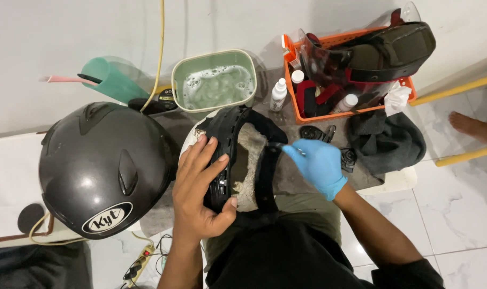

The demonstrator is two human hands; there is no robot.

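Note:
My bare left hand (200, 184) grips a black helmet liner piece (238, 128) with a pale worn foam inside (248, 166), holding it upright over my lap. My right hand (318, 163), in a blue glove, holds a small dark brush or tool (278, 145) whose tip touches the liner's right rim. A dark grey helmet shell (101, 166) rests just left of my left hand.
A green tub of soapy water (215, 83) stands behind the liner. An orange basket (291, 53) holds pads, a visor and bottles. A white spray bottle (278, 95), dark cloth (385, 142), teal cup (112, 80), power strip (139, 265) and someone's bare foot (473, 126) lie around.

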